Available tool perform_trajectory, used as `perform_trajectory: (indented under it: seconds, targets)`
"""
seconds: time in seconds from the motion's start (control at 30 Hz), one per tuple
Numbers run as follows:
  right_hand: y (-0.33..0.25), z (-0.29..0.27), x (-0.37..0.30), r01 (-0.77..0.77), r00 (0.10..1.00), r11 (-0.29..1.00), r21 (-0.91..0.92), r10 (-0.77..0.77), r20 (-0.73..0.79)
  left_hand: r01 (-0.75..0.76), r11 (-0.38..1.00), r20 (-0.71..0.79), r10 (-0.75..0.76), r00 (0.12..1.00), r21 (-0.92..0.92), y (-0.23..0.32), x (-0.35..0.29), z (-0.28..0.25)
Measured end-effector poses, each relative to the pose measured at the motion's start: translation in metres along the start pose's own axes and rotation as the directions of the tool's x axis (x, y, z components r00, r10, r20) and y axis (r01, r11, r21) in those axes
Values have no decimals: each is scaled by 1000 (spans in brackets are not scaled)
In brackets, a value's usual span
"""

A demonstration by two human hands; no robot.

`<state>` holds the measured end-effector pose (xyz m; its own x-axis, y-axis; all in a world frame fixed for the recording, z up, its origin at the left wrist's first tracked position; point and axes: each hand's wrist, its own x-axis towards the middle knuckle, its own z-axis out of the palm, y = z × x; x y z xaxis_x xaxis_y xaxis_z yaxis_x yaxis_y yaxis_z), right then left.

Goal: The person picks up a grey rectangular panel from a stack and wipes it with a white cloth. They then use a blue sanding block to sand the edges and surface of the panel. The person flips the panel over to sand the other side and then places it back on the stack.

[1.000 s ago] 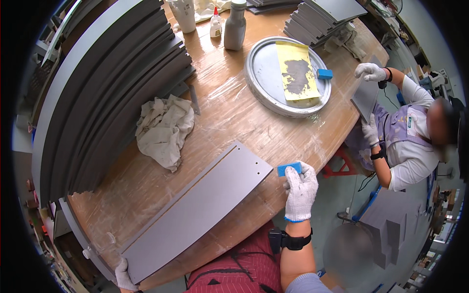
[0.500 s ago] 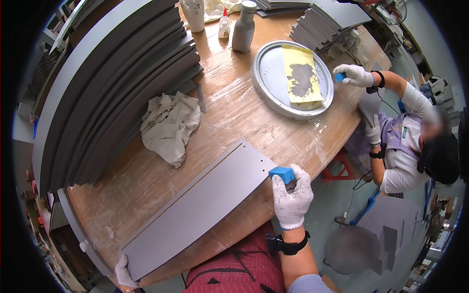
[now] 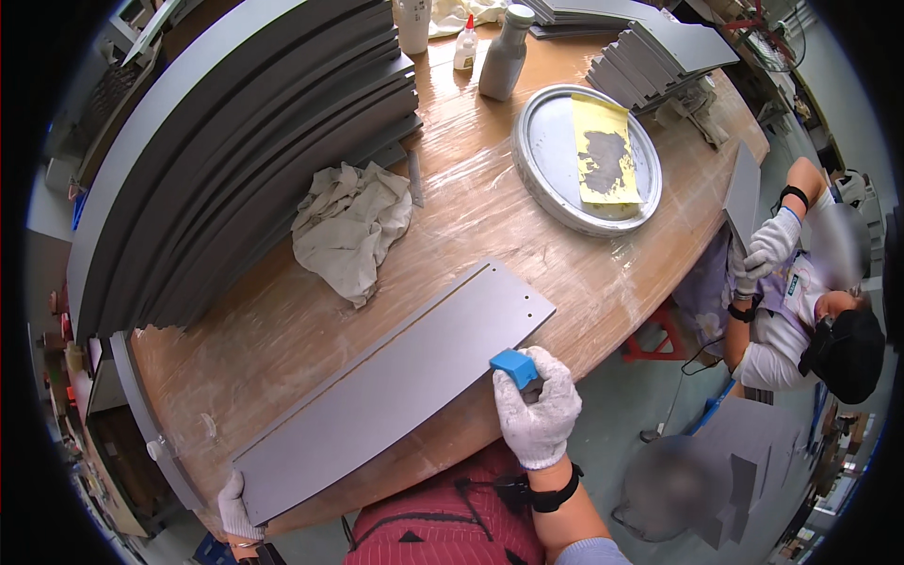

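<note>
A long grey panel (image 3: 386,400) with a groove along its far edge and a few small holes at its right end lies slantwise on the table. My left hand (image 3: 235,508), in a white knit glove, is closed on the panel's near left end; its fingertips are partly hidden. Between the thumb and fingers of my gloved right hand (image 3: 539,414) is a small blue block (image 3: 513,367), held above the panel's front edge near its right end. Whether the block touches the panel, I cannot tell.
Tall stacked grey panels (image 3: 245,169) line the left side. A crumpled cloth (image 3: 353,226) lies beyond my panel. On a round lid (image 3: 541,179) rests yellow smeared paper (image 3: 605,155). Bottles (image 3: 505,56) stand behind. At right, a co-worker (image 3: 772,282) handles another panel (image 3: 743,193).
My right hand with the blue block has moved left and nearer to me, along the panel's front edge. The co-worker's raised hand has left the lid and come to their other hand.
</note>
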<state>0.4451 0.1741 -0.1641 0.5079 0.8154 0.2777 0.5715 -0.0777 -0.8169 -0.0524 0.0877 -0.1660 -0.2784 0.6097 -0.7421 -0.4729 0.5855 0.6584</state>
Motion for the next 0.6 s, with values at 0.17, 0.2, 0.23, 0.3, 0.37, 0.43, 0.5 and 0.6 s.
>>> perform_trajectory:
  seconds: [0.17,0.2,0.23,0.3,0.37,0.43,0.5,0.6]
  targets:
    - [-29,7,-24,131,982,987,91,-141,123,-28,999,14,29,999,-39,8,-7,27]
    - [-25,5,-21,48,996,995,84,-54,72,-20,998,26,22,999,-60,10,-9,31]
    - [-20,5,-18,-35,999,995,88,32,30,-18,996,29,21,999,-84,11,-11,31]
    - [-9,7,-5,-12,996,999,38,16,-86,-24,995,36,28,999,-100,12,-14,32]
    - [-9,12,2,109,991,992,-68,-114,-75,-40,995,53,45,998,-96,13,-15,39]
    - [-23,18,-1,137,990,990,-33,-138,-25,-31,992,60,39,997,-121,17,-21,48]
    - [-40,21,-14,94,995,995,39,-95,29,-45,993,53,51,997,-104,20,-25,51]
    - [-70,26,-37,234,952,967,97,-248,178,30,969,86,-9,996,-245,29,-36,69]
